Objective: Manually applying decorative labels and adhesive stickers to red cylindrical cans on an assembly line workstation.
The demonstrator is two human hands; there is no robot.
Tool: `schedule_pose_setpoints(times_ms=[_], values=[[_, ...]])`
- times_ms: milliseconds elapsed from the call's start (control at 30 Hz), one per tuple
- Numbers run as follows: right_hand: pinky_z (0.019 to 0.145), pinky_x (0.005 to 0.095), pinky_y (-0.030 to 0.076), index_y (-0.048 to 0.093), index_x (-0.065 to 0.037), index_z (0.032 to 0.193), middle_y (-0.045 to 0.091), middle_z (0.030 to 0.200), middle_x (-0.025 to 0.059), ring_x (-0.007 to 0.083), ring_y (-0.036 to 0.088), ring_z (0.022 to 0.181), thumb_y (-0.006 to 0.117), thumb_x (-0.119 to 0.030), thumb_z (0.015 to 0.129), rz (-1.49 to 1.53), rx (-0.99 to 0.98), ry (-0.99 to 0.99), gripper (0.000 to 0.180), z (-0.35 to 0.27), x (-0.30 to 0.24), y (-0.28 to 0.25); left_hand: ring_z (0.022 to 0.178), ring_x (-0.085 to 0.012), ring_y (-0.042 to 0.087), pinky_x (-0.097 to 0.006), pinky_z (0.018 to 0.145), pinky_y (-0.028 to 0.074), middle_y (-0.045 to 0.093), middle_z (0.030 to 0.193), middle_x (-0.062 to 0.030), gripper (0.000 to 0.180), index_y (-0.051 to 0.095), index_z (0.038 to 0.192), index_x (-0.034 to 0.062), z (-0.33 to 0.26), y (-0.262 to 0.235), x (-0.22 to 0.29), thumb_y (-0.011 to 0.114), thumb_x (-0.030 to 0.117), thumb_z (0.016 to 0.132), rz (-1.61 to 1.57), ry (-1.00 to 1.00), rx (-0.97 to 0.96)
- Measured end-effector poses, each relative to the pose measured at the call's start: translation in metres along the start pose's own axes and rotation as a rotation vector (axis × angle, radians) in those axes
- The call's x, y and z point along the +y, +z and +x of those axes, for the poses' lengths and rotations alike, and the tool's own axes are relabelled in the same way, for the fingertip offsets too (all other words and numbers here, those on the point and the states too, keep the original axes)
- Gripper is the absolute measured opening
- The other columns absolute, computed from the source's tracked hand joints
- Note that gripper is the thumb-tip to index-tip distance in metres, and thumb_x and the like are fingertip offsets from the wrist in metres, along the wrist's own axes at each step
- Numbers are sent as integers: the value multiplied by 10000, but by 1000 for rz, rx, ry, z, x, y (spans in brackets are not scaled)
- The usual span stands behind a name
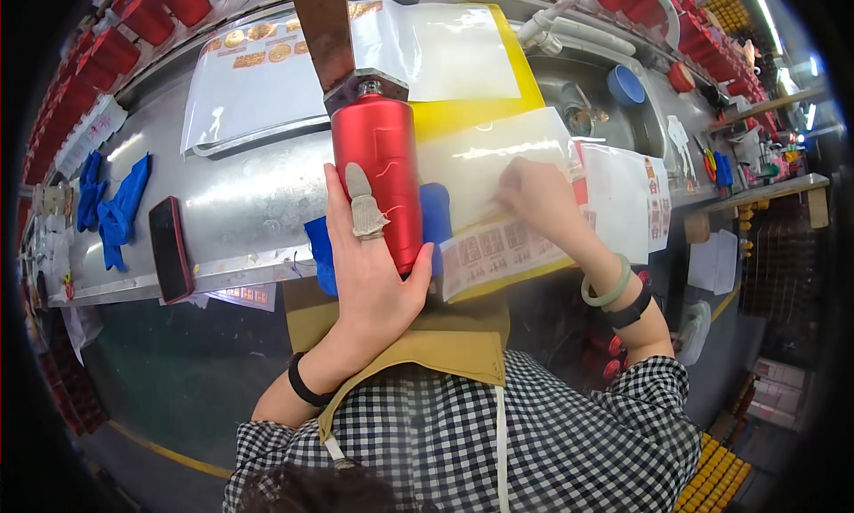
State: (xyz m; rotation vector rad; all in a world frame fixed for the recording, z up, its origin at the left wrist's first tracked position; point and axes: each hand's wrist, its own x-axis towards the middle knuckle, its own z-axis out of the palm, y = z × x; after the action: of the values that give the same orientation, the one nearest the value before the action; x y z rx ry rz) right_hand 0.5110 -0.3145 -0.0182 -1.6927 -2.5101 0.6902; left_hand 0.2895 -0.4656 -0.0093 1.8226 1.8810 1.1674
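My left hand (372, 268) is wrapped round a red metallic bottle (378, 140), with a grey covering on one finger lying along its side. The bottle's neck end meets a metal fitting (366, 88) under a brown bar, and blue cloth (434, 215) shows beside its lower part. Over a translucent sheet (489, 153), my right hand (532, 193) has its fingers curled together, somewhat blurred; whatever is in them cannot be made out. Just below that hand lies a strip of reddish printed decals (507, 251) on a yellow backing.
A phone (171, 249) and blue cloths (123, 211) lie on the metal bench to the left. Printed sheets (258, 82) cover the back. At right are a sink (636, 126) with a blue bowl (625, 86), and more printed paper (618, 202). Red vessels (147, 17) line the far edge.
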Motion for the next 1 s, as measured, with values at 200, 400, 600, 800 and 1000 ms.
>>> schedule_pose_setpoints(times_ms=[200,400,600,800,1000], values=[[827,456,533,725,-3,929,702,918,202,377,678,927,710,-180,907,-45,30,-89,179,-7,0,-7,1520,-478,236,-536,1230,226,120,1661,-325,1082,126,1602,-66,-14,-6,-16,825,121,797,-324,-75,-2],[744,398,491,685,25,932,633,920,140,301,623,802,700,-121,942,220,152,-193,147,-31,-23,-31,1339,-409,516,-440,1099,442,422,1537,-285,941,348,1545,-48,-27,-10,-33,864,115,775,-139,-83,-34],[660,331,466,681,18,925,663,864,110,222,591,712,691,-92,944,383,195,-209,112,-49,-48,-31,1294,-369,583,-463,1131,425,575,1426,-229,927,388,1543,-40,-26,-17,-37,878,181,788,-250,-168,-41],[632,308,426,689,7,933,639,803,77,171,540,678,708,-82,934,438,268,-272,91,-60,-53,-19,1508,-394,313,-548,1264,26,363,1609,-231,929,193,1619,-18,-32,-13,-36,724,286,920,-348,-111,-109],[613,294,396,688,14,929,612,782,59,141,491,652,715,-77,938,502,279,-248,95,-65,-59,-14,1559,-404,166,-523,1265,-20,198,1685,-232,876,114,1631,-30,-35,-20,-37,612,282,982,-538,-197,-171]])
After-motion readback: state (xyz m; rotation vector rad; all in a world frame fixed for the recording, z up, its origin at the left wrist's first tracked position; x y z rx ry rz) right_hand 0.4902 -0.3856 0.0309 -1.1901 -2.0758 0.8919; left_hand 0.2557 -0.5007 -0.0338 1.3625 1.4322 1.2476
